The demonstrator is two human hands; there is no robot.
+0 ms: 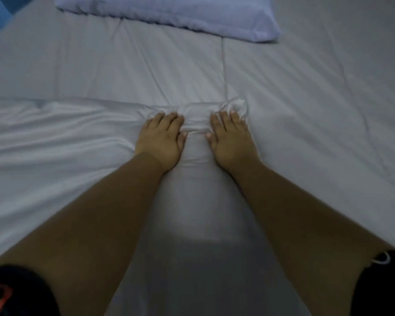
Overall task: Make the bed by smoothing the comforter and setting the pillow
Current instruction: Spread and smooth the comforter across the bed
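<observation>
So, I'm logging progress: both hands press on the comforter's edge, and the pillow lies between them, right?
Not quite. Both the left hand and right hand do press on the comforter, but only bunched fabric lies between them. The pillow lies farther up the bed, apart from both hands, as the head view shows.

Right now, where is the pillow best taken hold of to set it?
Probably its near right corner, reached from the foot side: the pillow lies flat, and that seamed corner juts out nearest the right hand.
</observation>
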